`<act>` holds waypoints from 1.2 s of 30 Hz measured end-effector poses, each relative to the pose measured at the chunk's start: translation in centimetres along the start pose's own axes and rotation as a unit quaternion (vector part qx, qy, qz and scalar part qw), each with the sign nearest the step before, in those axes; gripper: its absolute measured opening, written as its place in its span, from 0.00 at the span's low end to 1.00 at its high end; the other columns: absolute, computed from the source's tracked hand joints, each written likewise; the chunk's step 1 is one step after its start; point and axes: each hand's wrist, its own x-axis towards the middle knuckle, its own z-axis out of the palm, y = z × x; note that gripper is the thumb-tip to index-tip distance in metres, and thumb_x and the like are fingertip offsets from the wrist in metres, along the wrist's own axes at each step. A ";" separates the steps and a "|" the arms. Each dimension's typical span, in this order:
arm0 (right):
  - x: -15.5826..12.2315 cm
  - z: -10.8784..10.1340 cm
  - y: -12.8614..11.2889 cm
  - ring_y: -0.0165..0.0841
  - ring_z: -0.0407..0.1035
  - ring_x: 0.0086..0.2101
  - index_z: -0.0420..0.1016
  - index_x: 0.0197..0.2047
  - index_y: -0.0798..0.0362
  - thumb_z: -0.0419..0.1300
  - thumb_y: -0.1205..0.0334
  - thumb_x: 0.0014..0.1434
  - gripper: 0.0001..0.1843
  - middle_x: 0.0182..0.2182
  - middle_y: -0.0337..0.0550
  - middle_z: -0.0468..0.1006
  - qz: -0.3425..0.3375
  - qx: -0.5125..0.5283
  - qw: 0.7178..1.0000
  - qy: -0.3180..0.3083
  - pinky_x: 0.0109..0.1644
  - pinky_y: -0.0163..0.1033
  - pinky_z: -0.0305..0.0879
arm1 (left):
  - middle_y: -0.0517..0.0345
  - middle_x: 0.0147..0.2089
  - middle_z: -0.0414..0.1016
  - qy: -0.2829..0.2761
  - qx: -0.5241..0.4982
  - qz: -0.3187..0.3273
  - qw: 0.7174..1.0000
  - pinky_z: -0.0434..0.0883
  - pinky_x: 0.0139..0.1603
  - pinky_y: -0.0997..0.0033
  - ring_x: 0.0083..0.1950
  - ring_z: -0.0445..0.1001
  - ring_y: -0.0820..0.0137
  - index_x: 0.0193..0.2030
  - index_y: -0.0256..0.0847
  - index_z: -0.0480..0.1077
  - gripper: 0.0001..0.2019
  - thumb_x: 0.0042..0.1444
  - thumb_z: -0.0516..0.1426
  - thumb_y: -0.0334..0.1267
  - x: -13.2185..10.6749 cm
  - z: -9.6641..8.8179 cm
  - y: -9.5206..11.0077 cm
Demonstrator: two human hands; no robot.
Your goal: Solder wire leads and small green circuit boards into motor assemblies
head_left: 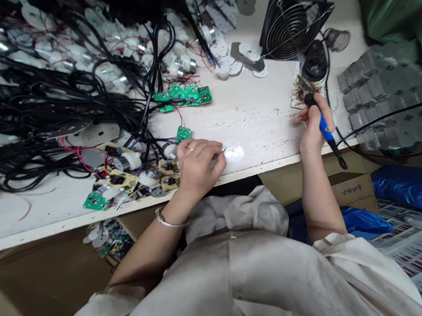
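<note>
My right hand (315,127) is closed around the blue handle of a soldering iron (325,127). Its front end points at a small stand base (300,89) covered in brown solder residue. My left hand (200,164) is pinched near the table's front edge, and a thin dark tip shows at its fingertips; what it belongs to is hidden. Just beyond the knuckles lies a small green circuit board (183,134) with red wires. A pale round disc (234,151) lies flat beside the left fingertips.
Black cables (100,88) and white motor parts (128,45) are heaped at left, beside more green boards (184,94). A black fan (294,27) stands at the back, near a coiled spring (337,39). Clear plastic trays (391,95) are stacked at right. Tan boards (125,182) lie along the front edge.
</note>
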 end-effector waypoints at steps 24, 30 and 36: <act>-12.6 1.2 -3.5 0.34 0.81 0.32 0.84 0.33 0.45 0.58 0.43 0.66 0.19 0.25 0.36 0.82 -0.016 0.017 0.984 -0.175 0.40 0.42 0.79 | 0.59 0.44 0.85 -0.165 -0.039 -0.044 0.985 0.74 0.51 0.61 0.48 0.80 0.63 0.28 0.44 0.69 0.08 0.56 0.57 0.29 1.6 -1.2 -0.6; -12.4 1.1 -4.2 0.35 0.82 0.33 0.85 0.33 0.45 0.58 0.41 0.65 0.21 0.27 0.37 0.84 -0.003 -0.001 0.981 -0.195 0.42 0.42 0.80 | 0.59 0.44 0.85 -0.168 -0.055 -0.063 0.982 0.74 0.54 0.60 0.49 0.80 0.64 0.29 0.44 0.70 0.07 0.57 0.57 0.29 1.6 -1.4 -0.5; -12.0 0.9 -4.5 0.34 0.82 0.33 0.85 0.33 0.45 0.59 0.41 0.65 0.21 0.27 0.37 0.84 -0.013 -0.011 0.975 -0.222 0.41 0.40 0.80 | 0.59 0.44 0.85 -0.168 -0.047 -0.070 0.982 0.74 0.53 0.60 0.48 0.80 0.64 0.29 0.44 0.70 0.07 0.56 0.57 0.29 1.5 -1.3 -0.6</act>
